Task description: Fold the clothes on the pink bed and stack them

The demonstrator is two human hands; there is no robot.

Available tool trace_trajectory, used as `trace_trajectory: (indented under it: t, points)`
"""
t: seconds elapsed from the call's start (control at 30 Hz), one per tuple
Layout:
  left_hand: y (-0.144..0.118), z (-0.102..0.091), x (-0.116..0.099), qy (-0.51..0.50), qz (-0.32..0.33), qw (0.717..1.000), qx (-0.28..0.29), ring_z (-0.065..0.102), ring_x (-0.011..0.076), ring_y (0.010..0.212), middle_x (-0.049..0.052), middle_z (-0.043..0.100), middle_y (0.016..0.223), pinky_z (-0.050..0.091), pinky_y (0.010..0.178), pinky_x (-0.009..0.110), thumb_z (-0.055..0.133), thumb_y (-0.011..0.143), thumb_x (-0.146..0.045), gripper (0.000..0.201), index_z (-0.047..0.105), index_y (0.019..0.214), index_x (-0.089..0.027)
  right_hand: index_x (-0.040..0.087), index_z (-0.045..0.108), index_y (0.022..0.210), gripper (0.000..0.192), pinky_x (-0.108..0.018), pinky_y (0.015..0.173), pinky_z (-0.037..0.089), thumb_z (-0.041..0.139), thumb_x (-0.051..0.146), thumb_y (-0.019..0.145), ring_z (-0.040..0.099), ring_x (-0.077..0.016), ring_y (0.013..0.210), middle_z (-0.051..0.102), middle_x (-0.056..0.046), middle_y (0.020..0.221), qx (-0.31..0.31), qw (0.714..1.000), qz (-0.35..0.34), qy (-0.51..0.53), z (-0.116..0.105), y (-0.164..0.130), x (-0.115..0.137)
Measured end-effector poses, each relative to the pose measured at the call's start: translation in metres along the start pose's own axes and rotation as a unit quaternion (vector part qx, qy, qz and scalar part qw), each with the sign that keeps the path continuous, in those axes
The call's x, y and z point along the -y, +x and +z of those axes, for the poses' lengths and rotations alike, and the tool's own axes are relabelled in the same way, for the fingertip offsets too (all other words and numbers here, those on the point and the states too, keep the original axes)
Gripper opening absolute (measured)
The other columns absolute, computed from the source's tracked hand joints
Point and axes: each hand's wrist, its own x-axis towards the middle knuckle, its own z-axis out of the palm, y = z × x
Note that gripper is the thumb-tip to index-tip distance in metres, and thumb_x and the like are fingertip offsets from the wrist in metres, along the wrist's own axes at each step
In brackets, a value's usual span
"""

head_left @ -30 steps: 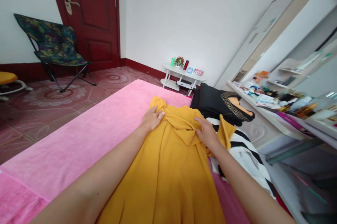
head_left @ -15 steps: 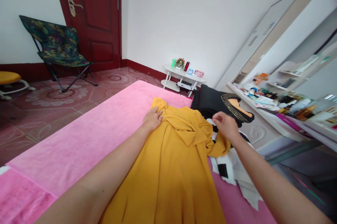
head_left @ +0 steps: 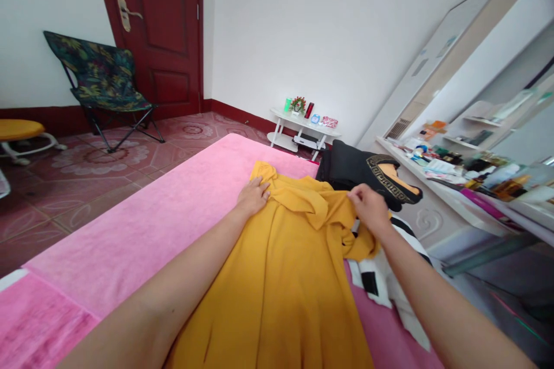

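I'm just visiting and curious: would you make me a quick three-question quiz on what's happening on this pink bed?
1. True or false: the left hand lies flat on the yellow garment.
2. What does the right hand do? A) pinches the yellow garment's far right part B) holds the door handle C) rests on the floor
3. Fill in: the folded black garment lies at the bed's far right, and a black-and-white ______ cloth shows beside the yellow one.

Key: 1 true; 2 A; 3 striped.
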Motion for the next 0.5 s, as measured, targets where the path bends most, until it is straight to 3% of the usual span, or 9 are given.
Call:
trace_trajectory:
  t: [0.07, 0.13, 0.23, 0.3, 0.4, 0.5]
  points:
    - [0.0, 0.0, -0.001, -0.001, -0.005, 1.0, 0.004, 0.031, 0.0222, 0.135, 0.008, 0.033, 0.148, 0.021, 0.112, 0.034, 0.037, 0.093, -0.042, 0.047, 0.049, 0.133, -0.021, 0.02, 0.058, 0.081, 0.019, -0.027, 0.062, 0.038, 0.051, 0.037, 0.081, 0.059, -0.0188, 0.07, 0.065, -0.005, 0.076, -0.085, 0.994, 0.069, 0.022, -0.02, 0.005, -0.026]
    - [-0.001, 0.0, -0.002, -0.004, -0.009, 1.0, 0.007, 0.03, 0.0245, 0.135, 0.009, 0.031, 0.149, 0.021, 0.112, 0.036, 0.038, 0.091, -0.049, 0.054, 0.047, 0.135, -0.019, 0.021, 0.059, 0.081, 0.021, -0.029, 0.061, 0.038, 0.053, 0.041, 0.079, 0.058, -0.0209, 0.071, 0.066, -0.008, 0.079, -0.115, 0.983, 0.142, -0.001, -0.036, 0.007, -0.051]
    - [-0.002, -0.002, -0.004, -0.013, -0.019, 1.0, 0.011, 0.027, 0.0262, 0.136, 0.009, 0.028, 0.15, 0.021, 0.112, 0.037, 0.037, 0.087, -0.062, 0.066, 0.042, 0.138, -0.02, 0.022, 0.063, 0.082, 0.024, -0.035, 0.058, 0.035, 0.054, 0.044, 0.076, 0.058, -0.026, 0.073, 0.066, -0.015, 0.083, -0.102, 0.965, 0.229, -0.081, -0.05, 0.005, -0.079]
    - [-0.002, -0.003, -0.005, -0.019, -0.028, 0.999, 0.011, 0.026, 0.0256, 0.137, 0.007, 0.026, 0.151, 0.021, 0.112, 0.036, 0.035, 0.086, -0.066, 0.069, 0.04, 0.139, -0.022, 0.022, 0.066, 0.087, 0.024, -0.037, 0.057, 0.033, 0.056, 0.039, 0.073, 0.058, -0.03, 0.076, 0.066, -0.019, 0.086, -0.067, 0.957, 0.249, -0.129, -0.054, 0.005, -0.086]
    - [-0.002, -0.004, -0.004, -0.023, -0.033, 0.999, 0.013, 0.026, 0.0244, 0.137, 0.006, 0.026, 0.151, 0.021, 0.112, 0.035, 0.032, 0.088, -0.063, 0.065, 0.043, 0.137, -0.022, 0.022, 0.069, 0.09, 0.025, -0.041, 0.063, 0.036, 0.06, 0.026, 0.068, 0.057, -0.0355, 0.092, 0.062, -0.021, 0.102, -0.012, 0.957, 0.193, -0.218, -0.053, 0.006, -0.075]
    - [0.0, -0.002, -0.003, -0.019, -0.028, 0.999, 0.015, 0.027, 0.0243, 0.137, 0.006, 0.029, 0.15, 0.02, 0.112, 0.035, 0.031, 0.09, -0.06, 0.062, 0.048, 0.134, -0.021, 0.025, 0.067, 0.098, 0.033, -0.041, 0.078, 0.039, 0.057, 0.017, 0.067, 0.052, -0.0322, 0.108, 0.057, -0.013, 0.119, 0.012, 0.968, 0.014, -0.25, -0.043, 0.005, -0.05]
